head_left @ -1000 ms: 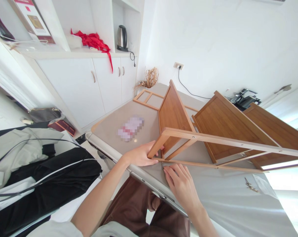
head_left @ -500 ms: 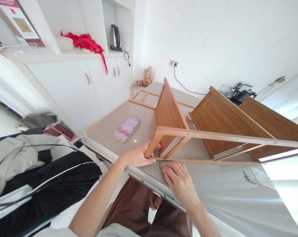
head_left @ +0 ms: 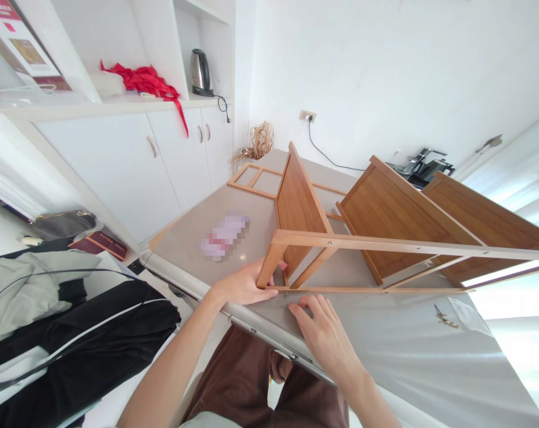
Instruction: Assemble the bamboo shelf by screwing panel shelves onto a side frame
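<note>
A wooden shelf rack [head_left: 367, 242] with several brown panels lies on its side on the table. My left hand [head_left: 245, 285] is closed around its near left corner, with the fingers partly behind the wood. A small metal screw [head_left: 286, 293] sticks out of the lower rail beside that hand. Just in front of it, my right hand [head_left: 325, 324] pinches a thin metal piece, apparently a hex key [head_left: 288, 305], most of it hidden by the fingers. The tip of the key is a little apart from the screw.
Loose screws [head_left: 447, 318] and a clear plastic bag [head_left: 468, 314] lie on the table [head_left: 385, 345] at right. Another wooden frame [head_left: 251, 178] lies behind the rack, near a blurred packet [head_left: 225, 236]. Black appliances [head_left: 423, 168] stand at the back. Clothes [head_left: 95, 333] are piled at left.
My right hand has drawn slightly back from the screw, opening a small gap between it and the key. The left hand keeps its hold; the view has shifted slightly.
</note>
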Demonstrator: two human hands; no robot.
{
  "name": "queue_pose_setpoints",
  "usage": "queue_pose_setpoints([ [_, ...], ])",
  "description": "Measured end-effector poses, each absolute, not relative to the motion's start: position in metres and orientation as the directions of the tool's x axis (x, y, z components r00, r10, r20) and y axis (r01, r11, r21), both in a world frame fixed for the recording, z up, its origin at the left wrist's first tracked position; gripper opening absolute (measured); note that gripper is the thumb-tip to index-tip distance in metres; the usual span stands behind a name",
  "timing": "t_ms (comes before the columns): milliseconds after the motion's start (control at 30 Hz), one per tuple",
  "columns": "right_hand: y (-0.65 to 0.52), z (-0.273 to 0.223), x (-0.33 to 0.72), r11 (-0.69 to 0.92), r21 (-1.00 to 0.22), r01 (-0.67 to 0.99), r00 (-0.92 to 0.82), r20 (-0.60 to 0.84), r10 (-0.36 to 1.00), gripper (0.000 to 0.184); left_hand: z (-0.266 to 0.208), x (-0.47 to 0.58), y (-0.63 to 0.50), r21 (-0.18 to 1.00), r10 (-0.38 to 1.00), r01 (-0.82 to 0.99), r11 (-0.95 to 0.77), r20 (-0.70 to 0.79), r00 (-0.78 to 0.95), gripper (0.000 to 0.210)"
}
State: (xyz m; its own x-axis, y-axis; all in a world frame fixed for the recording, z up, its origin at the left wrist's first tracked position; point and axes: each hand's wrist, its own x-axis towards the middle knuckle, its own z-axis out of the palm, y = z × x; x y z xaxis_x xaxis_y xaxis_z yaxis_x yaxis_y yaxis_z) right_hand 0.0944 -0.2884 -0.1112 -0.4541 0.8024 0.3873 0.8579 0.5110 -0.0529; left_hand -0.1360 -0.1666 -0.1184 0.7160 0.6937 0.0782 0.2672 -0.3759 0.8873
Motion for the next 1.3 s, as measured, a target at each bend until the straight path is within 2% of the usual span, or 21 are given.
queue_pose_setpoints([
  [300,-0.2864,-0.1136,0.0937,0.489,-0.039,0.871,-0.448,0.345,0.825,0.023,-0.1204,-0.1365,-0.1653,0.880,0.688,0.269,-0.391,0.085,0.721,0.056],
  [667,-0.2835,-0.1153,0.0920,0.498,-0.052,0.866,-0.449,0.359,0.818,0.021,-0.1141,-0.1362,-0.1671,0.895,0.684,0.220,-0.389,0.121,0.720,0.054],
  [1100,-0.2825,-0.1143,0.0867,0.477,-0.024,0.879,-0.426,0.411,0.806,0.019,-0.1126,-0.1362,-0.1677,0.904,0.688,0.228,-0.361,0.093,0.720,0.053],
  [1300,-0.2817,-0.1139,0.0864,0.475,-0.061,0.878,-0.411,0.412,0.813,0.015,-0.1146,-0.1348,-0.1670,0.902,0.693,0.222,-0.371,0.110,0.712,0.054],
])
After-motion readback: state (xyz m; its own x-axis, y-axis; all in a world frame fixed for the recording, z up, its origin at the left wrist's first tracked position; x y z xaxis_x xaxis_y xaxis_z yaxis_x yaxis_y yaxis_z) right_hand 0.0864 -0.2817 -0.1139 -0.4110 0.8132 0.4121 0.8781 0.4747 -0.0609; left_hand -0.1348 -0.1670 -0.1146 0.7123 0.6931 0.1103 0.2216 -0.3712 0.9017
